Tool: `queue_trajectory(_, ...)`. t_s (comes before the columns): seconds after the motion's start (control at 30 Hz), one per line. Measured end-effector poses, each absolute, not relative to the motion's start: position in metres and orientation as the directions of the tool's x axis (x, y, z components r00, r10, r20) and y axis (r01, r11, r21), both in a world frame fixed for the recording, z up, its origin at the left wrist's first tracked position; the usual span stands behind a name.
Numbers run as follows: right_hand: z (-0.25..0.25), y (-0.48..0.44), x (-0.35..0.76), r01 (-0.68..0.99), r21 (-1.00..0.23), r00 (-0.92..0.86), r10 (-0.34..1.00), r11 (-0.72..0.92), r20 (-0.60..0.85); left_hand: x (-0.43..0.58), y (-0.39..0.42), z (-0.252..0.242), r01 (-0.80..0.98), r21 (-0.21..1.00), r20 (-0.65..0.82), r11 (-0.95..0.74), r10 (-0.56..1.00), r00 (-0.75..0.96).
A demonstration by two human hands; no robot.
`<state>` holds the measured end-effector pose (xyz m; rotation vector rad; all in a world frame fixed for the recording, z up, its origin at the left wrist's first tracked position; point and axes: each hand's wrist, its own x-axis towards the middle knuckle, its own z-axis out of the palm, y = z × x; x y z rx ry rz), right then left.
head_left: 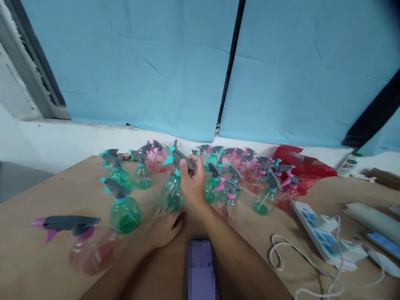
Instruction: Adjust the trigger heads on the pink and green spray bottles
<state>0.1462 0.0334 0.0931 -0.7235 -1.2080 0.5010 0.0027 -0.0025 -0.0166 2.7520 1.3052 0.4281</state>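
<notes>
My right hand (193, 181) is closed around the grey trigger head of a green spray bottle (171, 192) that stands on the wooden table (37, 246). My left hand (165, 227) rests on the table just below that bottle's base, fingers blurred by motion and reaching toward it. Several more green and pink spray bottles with grey trigger heads stand around. A green one (124, 213) is to the left, and a pink one (92, 248) stands nearest at the front left.
A phone (202, 268) lies on the table between my forearms. A white power strip (315, 231) with white cables lies at the right, near a second phone (383, 243). A red plastic bag (301, 166) and a white bottle (348, 165) sit by the wall.
</notes>
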Motion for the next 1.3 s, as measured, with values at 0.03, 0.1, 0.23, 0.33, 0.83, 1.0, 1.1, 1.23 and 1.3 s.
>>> queue_trajectory(0.03,0.087,0.032,0.151,0.003,-0.745,0.28,0.714,0.668,0.642,0.003,-0.003,-0.015,0.76,0.169,0.21,-0.627,0.777,0.594)
queue_trajectory(0.1,0.074,0.027,0.161,-0.024,-0.762,0.233,0.745,0.647,0.626,0.004,-0.004,-0.012,0.787,0.135,0.181,-0.601,0.796,0.577)
queue_trajectory(0.23,0.053,0.016,0.18,0.035,-0.766,0.132,0.757,0.642,0.64,0.006,-0.005,-0.009,0.791,0.082,0.136,-0.606,0.793,0.594)
queue_trajectory(0.33,0.046,0.014,0.191,0.061,-0.783,0.087,0.778,0.619,0.622,0.004,-0.004,-0.012,0.785,0.086,0.148,-0.613,0.787,0.599)
queue_trajectory(0.83,0.041,0.019,0.198,-0.166,-0.928,-0.326,0.87,0.334,0.371,-0.005,0.001,-0.012,0.762,0.115,0.173,-0.638,0.768,0.617)
queue_trajectory(1.0,0.047,0.016,0.201,-0.208,-0.909,-0.29,0.865,0.362,0.411,-0.005,0.0,-0.013,0.769,0.12,0.169,-0.628,0.776,0.608)
queue_trajectory(1.1,0.049,0.017,0.202,-0.17,-0.902,-0.322,0.842,0.398,0.432,-0.003,-0.002,-0.008,0.773,0.109,0.153,-0.625,0.779,0.608)
queue_trajectory(1.23,0.044,0.018,0.201,-0.166,-0.904,-0.273,0.863,0.393,0.426,-0.001,-0.003,-0.003,0.782,0.108,0.137,-0.614,0.788,0.6)
queue_trajectory(1.3,0.04,0.018,0.2,-0.164,-0.903,-0.242,0.872,0.396,0.426,-0.001,-0.003,-0.004,0.775,0.112,0.152,-0.622,0.781,0.606)
